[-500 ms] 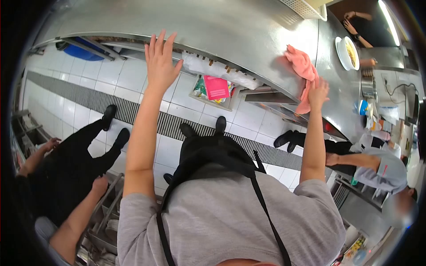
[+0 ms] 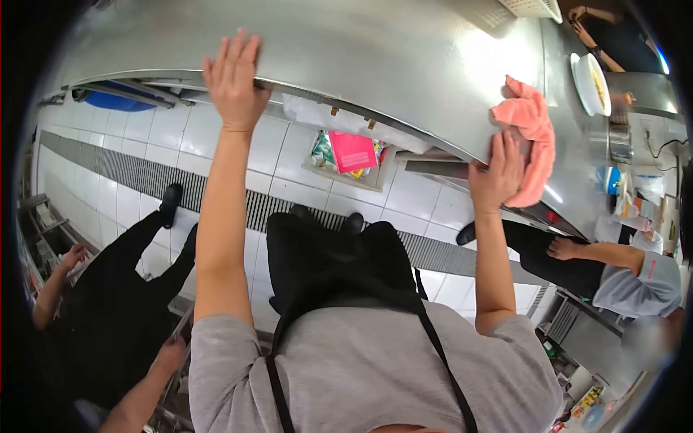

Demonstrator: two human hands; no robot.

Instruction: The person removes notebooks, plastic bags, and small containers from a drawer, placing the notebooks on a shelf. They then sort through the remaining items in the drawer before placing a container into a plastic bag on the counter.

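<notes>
A long stainless steel counter runs across the top of the head view. My left hand rests flat on its near edge, fingers spread, holding nothing. A pink cloth lies bunched on the counter to the right and droops over the edge. My right hand presses on the cloth's left side at the counter edge, fingers over the fabric.
A white bowl of food sits further along the counter. Under the counter stands a crate with a pink packet. One person in black stands at my left, another in a grey shirt at my right. A floor drain grate crosses the tiles.
My left hand has come down onto the counter edge. My right hand slid left along the edge with the cloth. The view has shifted closer to the counter.
</notes>
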